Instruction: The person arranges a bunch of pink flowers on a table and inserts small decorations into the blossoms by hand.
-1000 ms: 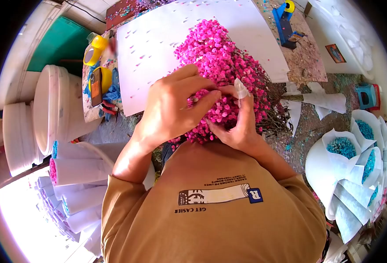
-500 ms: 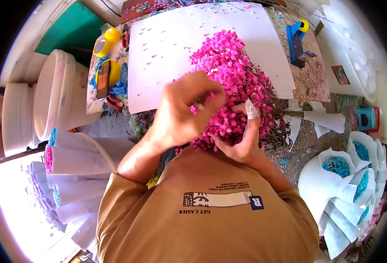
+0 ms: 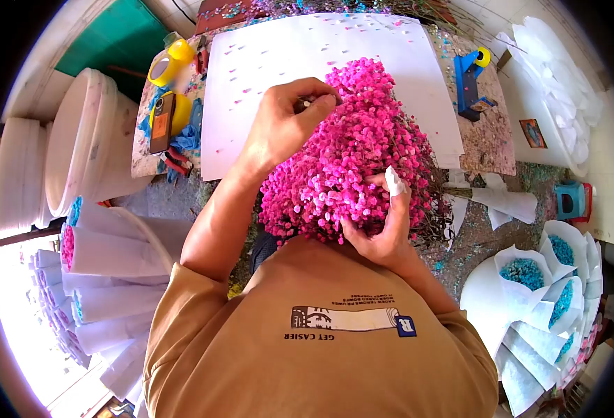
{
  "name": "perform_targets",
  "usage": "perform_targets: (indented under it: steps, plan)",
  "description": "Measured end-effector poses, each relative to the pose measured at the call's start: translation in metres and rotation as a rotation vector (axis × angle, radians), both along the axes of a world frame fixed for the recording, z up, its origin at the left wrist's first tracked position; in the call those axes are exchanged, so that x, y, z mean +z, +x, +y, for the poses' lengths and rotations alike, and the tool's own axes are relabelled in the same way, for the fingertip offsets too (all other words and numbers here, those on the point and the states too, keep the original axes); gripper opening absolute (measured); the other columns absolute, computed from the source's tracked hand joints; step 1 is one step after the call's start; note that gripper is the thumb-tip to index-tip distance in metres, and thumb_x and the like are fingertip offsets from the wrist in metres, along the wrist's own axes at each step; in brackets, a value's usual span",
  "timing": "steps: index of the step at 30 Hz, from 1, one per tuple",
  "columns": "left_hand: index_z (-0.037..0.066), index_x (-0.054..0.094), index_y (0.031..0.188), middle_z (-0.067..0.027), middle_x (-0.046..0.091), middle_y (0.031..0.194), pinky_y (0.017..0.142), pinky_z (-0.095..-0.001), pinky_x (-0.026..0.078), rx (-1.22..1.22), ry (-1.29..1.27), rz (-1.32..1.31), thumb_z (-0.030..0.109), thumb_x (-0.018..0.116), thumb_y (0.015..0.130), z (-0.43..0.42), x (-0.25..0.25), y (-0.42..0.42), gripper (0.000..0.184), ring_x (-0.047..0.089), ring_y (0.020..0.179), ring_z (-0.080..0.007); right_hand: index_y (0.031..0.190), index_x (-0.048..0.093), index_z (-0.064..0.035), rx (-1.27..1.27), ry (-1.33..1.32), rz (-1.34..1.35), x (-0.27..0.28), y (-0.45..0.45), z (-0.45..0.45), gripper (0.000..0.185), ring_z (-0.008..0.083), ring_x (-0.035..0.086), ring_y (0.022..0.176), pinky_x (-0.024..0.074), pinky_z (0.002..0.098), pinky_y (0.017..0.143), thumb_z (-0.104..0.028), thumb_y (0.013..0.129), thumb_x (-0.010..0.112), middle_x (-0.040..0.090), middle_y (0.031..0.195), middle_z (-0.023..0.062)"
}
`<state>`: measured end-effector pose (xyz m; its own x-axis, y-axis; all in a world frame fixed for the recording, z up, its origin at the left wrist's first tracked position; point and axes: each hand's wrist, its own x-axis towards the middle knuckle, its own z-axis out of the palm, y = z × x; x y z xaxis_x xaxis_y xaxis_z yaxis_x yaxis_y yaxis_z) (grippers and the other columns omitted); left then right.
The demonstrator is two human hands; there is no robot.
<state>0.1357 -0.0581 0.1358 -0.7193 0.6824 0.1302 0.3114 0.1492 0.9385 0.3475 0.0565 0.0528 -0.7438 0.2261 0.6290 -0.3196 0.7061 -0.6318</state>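
A large bunch of bright pink baby's breath (image 3: 342, 160) fills the middle, lying against my shirt and over the white paper sheet (image 3: 265, 63). My right hand (image 3: 389, 226) grips the bunch from its near right side, with white wrapping on one finger. At the bunch's upper left edge is my left hand (image 3: 294, 115), its fingers curled and thumb pressed in. Whatever lies between those fingers is hidden. Thin dark stems (image 3: 436, 209) stick out at the right of the bunch.
A blue tape dispenser (image 3: 468, 83) stands at the table's right. A phone (image 3: 161, 124), yellow tape rolls (image 3: 161, 72) and red-handled pliers (image 3: 176, 161) lie at the left. Wrapped blue bouquets (image 3: 523, 274) stand lower right; more wrapped bouquets (image 3: 115, 247) are at left.
My left hand has moved up and away from the middle of the bunch to its upper left edge, uncovering more pink flowers. My right hand keeps its hold.
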Motion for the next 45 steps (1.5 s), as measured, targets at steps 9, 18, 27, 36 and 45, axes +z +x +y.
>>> perform_targets:
  steps: [9,18,27,36,45]
  plan:
    - [0.004,0.075,0.100,-0.0122,0.069,0.094,0.072,-0.0363,0.056,-0.097,-0.212,0.641,0.006,0.078,0.082,0.005,-0.013,0.000,0.018,0.069,0.081,-0.0235,0.152,0.033,0.0035,0.002,0.045,-0.021,0.003,-0.002,-0.002,0.098,0.0361,0.053,0.112,0.0387,0.0496,0.097,-0.019,0.073,0.086,0.057,0.127,0.0191]
    - [0.003,0.066,0.094,0.0025,0.050,0.066,0.045,-0.0253,0.027,0.009,0.302,-0.640,0.027,0.054,0.101,-0.002,0.011,-0.028,0.028,0.037,0.050,-0.0058,0.151,0.035,0.0032,0.045,0.058,-0.049,0.001,-0.001,-0.001,0.096,0.0381,0.053,0.114,0.0390,0.0504,0.098,-0.018,0.072,0.085,0.053,0.130,0.0227]
    - [-0.002,0.075,0.104,-0.0084,0.073,0.084,0.069,-0.0287,0.051,-0.273,-0.328,0.165,0.019,0.074,0.088,0.031,-0.014,-0.055,0.026,0.063,0.074,-0.0138,0.150,0.036,0.0041,0.004,0.099,-0.079,0.003,0.002,-0.001,0.094,0.0397,0.053,0.115,0.0387,0.0515,0.100,-0.017,0.073,0.084,0.054,0.131,0.0234]
    - [-0.003,0.075,0.109,-0.0122,0.076,0.092,0.079,-0.0304,0.054,-0.243,-0.160,0.040,0.012,0.067,0.090,0.033,-0.021,-0.051,0.025,0.067,0.085,-0.0150,0.149,0.038,0.0041,0.003,0.131,-0.070,0.003,-0.003,-0.003,0.091,0.0390,0.054,0.116,0.0391,0.0521,0.100,-0.016,0.073,0.083,0.054,0.133,0.0229]
    - [0.000,0.079,0.099,-0.0218,0.075,0.084,0.078,-0.0389,0.057,-0.015,-0.215,0.194,0.031,0.080,0.078,0.070,-0.035,-0.046,0.037,0.073,0.076,-0.0292,0.148,0.039,0.0046,-0.020,0.143,-0.094,0.006,-0.001,-0.003,0.088,0.0397,0.053,0.116,0.0387,0.0526,0.100,-0.016,0.074,0.082,0.054,0.133,0.0235]
